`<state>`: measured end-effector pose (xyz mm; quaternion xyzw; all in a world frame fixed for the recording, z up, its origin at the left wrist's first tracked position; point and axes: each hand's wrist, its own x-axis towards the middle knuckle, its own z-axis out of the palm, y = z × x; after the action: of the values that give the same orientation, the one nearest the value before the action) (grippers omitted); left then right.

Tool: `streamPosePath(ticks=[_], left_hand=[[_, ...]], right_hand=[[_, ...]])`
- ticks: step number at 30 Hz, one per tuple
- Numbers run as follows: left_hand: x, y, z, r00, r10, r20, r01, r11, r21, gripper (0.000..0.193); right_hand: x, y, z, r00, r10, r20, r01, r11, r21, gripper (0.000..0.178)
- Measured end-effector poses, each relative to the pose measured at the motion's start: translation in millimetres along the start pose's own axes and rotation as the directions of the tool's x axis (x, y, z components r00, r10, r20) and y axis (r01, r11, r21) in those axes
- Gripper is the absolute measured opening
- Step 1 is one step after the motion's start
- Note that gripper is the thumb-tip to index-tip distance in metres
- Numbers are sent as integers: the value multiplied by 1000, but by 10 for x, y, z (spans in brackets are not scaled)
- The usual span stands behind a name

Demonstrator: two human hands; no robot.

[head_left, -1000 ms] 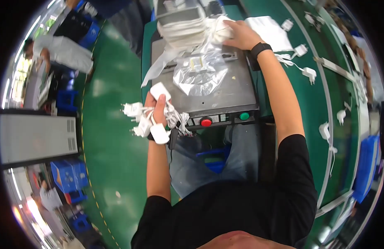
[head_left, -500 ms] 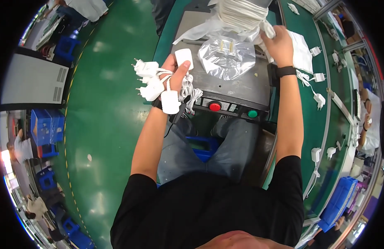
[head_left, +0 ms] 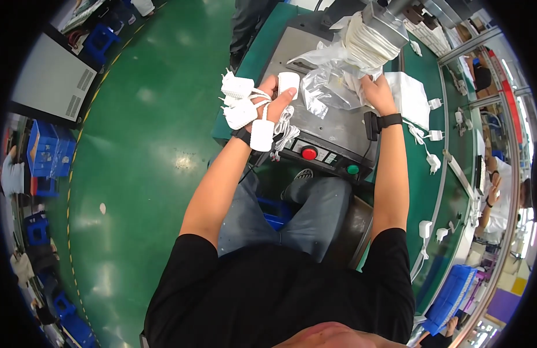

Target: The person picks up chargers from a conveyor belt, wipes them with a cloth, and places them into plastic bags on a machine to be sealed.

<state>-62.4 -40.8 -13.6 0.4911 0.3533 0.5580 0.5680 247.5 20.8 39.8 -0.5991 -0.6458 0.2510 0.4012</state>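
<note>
My left hand (head_left: 273, 108) is closed around a bundle of white plug-in power adapters (head_left: 262, 135) with coiled white cables (head_left: 287, 124). The thumb presses on one adapter (head_left: 289, 85), while others stick out to the left with their prongs outward. My right hand (head_left: 377, 94) is closed, its fingertips pinching the edge of a clear plastic bag (head_left: 332, 87) that lies crumpled over the grey machine top (head_left: 321, 124). Just beyond these fingers is a thick stack of whitish film or bags (head_left: 370, 40), under a metal block; its exact make-up is unclear.
On the machine's front are a red button (head_left: 309, 152) and a green button (head_left: 352, 169). To the right, a white packet (head_left: 409, 100) and several loose adapters (head_left: 435, 136) lie on the green bench. A blue crate (head_left: 450, 298) stands farther right. Someone's legs (head_left: 245, 29) are beyond the machine.
The clear bag, spread out flat before, is now crumpled and drawn toward the stack. My right hand has come down to the bag's edge. The whole view has turned a little.
</note>
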Motion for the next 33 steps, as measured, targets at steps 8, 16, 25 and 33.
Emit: streamPosePath(ticks=[8,16,25,33], left_hand=[[-8,28,-26,1000,22,20,-23,999,26,34],[-11,-5,-17,1000,16,14,-16,1000,24,36],[-9,71,1,1000,8,16,-9,999,51,38],[5,5,-24,997,69,28,-70,996,61,36]], right_hand=[[52,-234,120,956,-266,122,291,915,-281,49],[7,-432,285,997,59,-40,-71,877,-474,70],[134,-35,454,993,58,-99,-97,889,-447,54],[114,6,531,989,-66,-129,-6,872,-490,42]])
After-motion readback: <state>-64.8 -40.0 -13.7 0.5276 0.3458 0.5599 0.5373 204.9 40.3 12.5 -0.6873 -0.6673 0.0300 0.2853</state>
